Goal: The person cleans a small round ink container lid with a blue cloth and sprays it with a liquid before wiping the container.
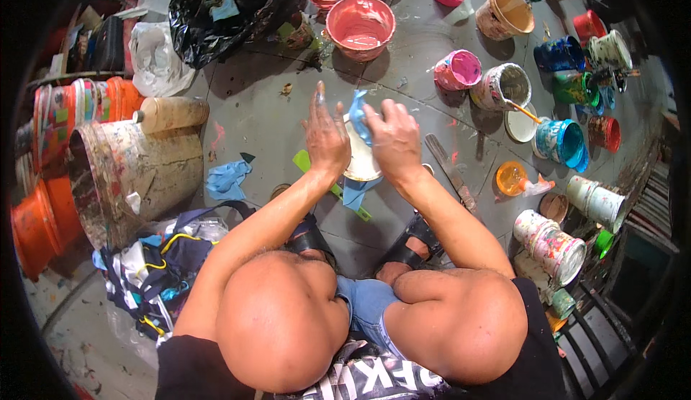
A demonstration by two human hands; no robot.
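Note:
My right hand [394,139] pinches a crumpled light-blue cloth [360,116] over a round white container or lid [360,158] on the floor between my feet. Whether it is a tub or a flat lid I cannot tell, as both hands cover its sides. Along its left side is my left hand [327,139], fingers stretched out, with dark stains on the fingertips. A green strip-like tool [302,161] passes partly hidden beneath my left wrist. Another blue cloth piece [355,194] lies at the container's near edge.
Several paint pots, including a salmon one [360,29] and a turquoise one [558,141], stand ahead and right. A stained metal spatula [450,170] lies by my right forearm. At left are a blue rag [229,180], a tipped paint-crusted bucket [137,177] and a black plastic bag [237,11].

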